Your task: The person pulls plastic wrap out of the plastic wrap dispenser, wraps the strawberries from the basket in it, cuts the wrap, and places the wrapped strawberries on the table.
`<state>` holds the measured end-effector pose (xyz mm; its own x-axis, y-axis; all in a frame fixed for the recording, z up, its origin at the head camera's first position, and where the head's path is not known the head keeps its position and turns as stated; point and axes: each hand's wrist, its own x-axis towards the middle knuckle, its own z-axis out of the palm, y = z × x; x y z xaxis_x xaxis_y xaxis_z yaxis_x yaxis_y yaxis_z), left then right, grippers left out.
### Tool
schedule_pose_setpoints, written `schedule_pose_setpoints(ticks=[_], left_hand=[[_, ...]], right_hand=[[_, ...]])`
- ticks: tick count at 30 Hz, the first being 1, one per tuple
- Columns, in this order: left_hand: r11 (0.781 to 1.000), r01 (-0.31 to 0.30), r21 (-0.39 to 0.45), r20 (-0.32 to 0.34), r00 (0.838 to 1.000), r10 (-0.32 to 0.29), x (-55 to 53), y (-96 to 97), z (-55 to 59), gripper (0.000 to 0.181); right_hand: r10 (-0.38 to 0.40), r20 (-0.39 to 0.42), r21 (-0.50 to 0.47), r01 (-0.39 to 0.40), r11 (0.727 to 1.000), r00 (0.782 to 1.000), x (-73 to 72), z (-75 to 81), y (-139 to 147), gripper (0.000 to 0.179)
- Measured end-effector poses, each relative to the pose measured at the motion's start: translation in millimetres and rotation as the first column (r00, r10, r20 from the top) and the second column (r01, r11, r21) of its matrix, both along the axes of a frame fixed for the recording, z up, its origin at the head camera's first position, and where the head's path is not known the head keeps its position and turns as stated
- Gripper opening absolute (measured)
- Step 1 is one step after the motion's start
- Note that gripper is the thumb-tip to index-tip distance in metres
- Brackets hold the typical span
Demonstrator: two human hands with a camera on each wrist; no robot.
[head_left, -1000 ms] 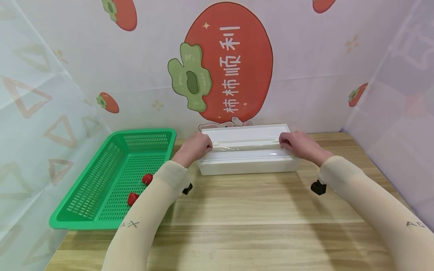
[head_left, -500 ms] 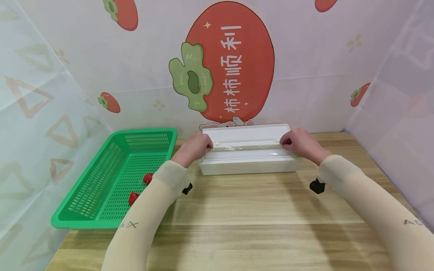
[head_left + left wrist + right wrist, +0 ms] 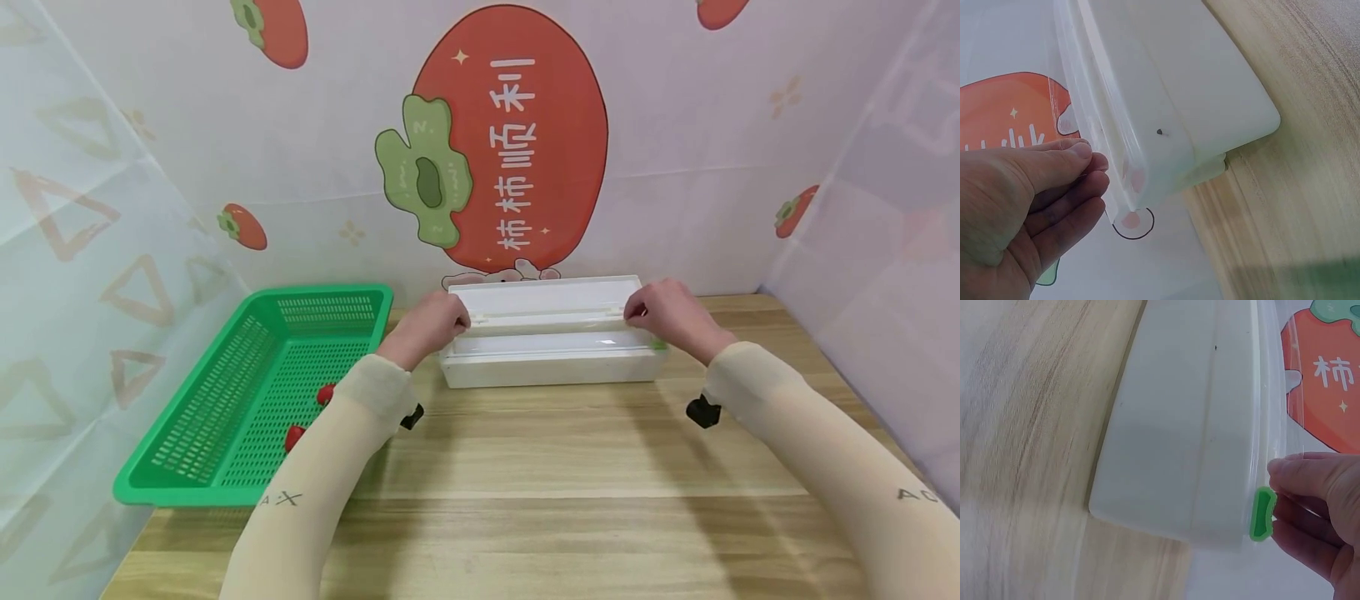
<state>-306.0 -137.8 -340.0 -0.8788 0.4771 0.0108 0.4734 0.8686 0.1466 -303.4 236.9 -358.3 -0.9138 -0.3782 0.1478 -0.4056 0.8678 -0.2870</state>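
Note:
A long white cling film dispenser [image 3: 551,372] lies on the table with its lid [image 3: 547,292] raised at the back. Clear film [image 3: 1295,381] stretches along its opening between both hands. My left hand [image 3: 429,327] pinches the film at the left end, thumb against index finger, as the left wrist view shows. At the other end my right hand [image 3: 670,317] pinches the film between thumb and forefinger. Just beside the right fingers, a small green slider [image 3: 1263,514] sits on the dispenser's edge.
A green slotted basket [image 3: 135,492] stands at the left with red strawberry-like pieces [image 3: 295,437] inside, partly hidden by the left sleeve. Behind the dispenser rises a printed cloth backdrop [image 3: 675,217]. The wooden table [image 3: 555,467] extends in front.
My right hand has moved slightly up and to the right, showing more of the green slider. The film between the hands looks less wrinkled. My left hand stays almost in place.

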Motion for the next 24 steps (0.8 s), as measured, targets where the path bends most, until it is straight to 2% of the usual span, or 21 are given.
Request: schedule_pose_setpoints(ticks=[8,13,24], left_hand=[[0.999,0.038,-0.002,-0.043,0.998,-0.038,1.0,-0.8,2.5,0.029],[0.999,0.054,0.002,-0.067,0.996,-0.054,1.8,-1.5,3.4,0.033],[0.999,0.044,0.002,-0.063,0.997,-0.043,4.8,-2.4,9.2,0.02]], right_hand=[[0.014,-0.024,0.05,-0.013,0.999,1.0,-0.7,3.6,0.0,0.007],[0.01,-0.008,0.023,-0.01,1.0,1.0,-1.4,3.6,2.1,0.007],[0.034,0.009,-0.002,-0.034,0.999,0.999,-1.9,5.8,5.8,0.005]])
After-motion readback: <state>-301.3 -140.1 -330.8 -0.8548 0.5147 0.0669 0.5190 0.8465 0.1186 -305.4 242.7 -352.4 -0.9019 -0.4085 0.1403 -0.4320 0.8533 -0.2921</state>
